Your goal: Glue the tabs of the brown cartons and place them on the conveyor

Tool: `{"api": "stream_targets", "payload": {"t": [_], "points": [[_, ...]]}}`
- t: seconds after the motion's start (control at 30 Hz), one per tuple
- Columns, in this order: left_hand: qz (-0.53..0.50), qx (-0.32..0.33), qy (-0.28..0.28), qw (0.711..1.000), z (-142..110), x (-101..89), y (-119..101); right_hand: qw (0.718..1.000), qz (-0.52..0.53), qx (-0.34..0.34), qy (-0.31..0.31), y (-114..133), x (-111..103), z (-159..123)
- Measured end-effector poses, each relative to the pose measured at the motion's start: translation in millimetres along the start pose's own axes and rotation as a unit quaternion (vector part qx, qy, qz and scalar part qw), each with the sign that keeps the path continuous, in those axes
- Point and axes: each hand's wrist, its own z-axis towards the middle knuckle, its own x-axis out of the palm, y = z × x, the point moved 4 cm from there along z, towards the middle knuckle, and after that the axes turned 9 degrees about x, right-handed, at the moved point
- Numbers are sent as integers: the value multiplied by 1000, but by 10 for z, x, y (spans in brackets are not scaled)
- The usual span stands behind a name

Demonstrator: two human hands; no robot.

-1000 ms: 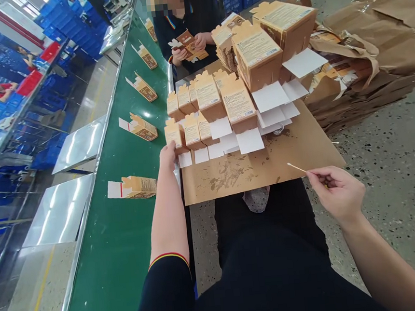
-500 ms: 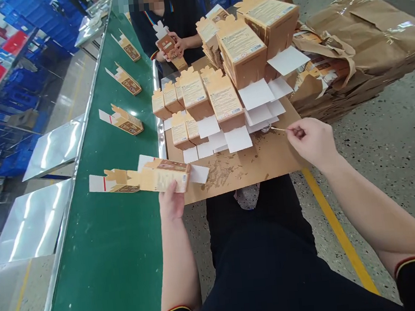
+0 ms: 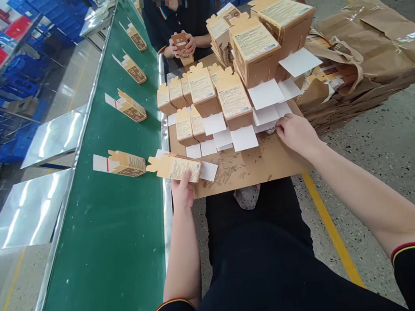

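Observation:
A tan printed carton [image 3: 185, 169] with open flaps is in my left hand [image 3: 184, 189], the thumb lying across its label. It is held over the seam between the green belt and the cardboard sheet [image 3: 231, 175]. My right hand [image 3: 296, 131] is pinched closed at the sheet's right side, next to a small clear dish [image 3: 271, 130]. A thin stick showed in those fingers earlier; the hand hides it now. White flaps [image 3: 244, 137] of the stacked cartons [image 3: 235, 102] lie just left of the right hand.
Several open cartons [image 3: 126, 163] stand along the green belt [image 3: 117, 250]. Across from me a person [image 3: 183, 44] holds a brown carton. Brown-paper-wrapped stacks [image 3: 376, 49] rise at the right. A yellow line [image 3: 332, 227] crosses the floor.
My right hand has moved left to the clear dish, and the thin stick is no longer visible. My left hand and its carton appear slightly higher and farther right. The view has shifted slightly.

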Motion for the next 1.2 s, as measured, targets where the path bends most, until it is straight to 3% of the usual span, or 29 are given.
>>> {"api": "stream_targets", "payload": {"t": [0.13, 0.23, 0.4, 0.5, 0.63, 0.73, 0.8, 0.9, 1.07, 1.2], "points": [[-6, 3, -15, 1000, 0, -18, 7, 999, 30, 0, -23, -20, -36, 9], [-3, -1, -23, 1000, -7, -50, 6, 995, 60, 7, -74, -132, -133, -140], [2, -12, -18, 1000, -46, -49, 18, 953, 176, 46, -242, -320, -185, -791], [6, -21, -19, 1000, -60, -20, 32, 919, 274, 36, -281, -140, 19, -1238], [14, -21, -27, 999, -50, -6, 47, 908, 361, -41, -210, 510, 435, -1491], [27, -15, -15, 999, -46, 8, 67, 914, 364, -131, -120, 1016, 720, -1394], [29, -8, -11, 999, -55, 25, 87, 920, 343, -174, -79, 1223, 865, -1284], [26, -2, -16, 1000, -77, 55, 120, 926, 311, -210, -33, 1347, 1011, -1177], [24, -1, -7, 1000, -95, 82, 135, 929, 275, -249, 2, 1338, 1093, -1164], [29, 7, -6, 1000, -110, 116, 134, 937, 263, -231, 7, 1272, 1091, -1045]]}}
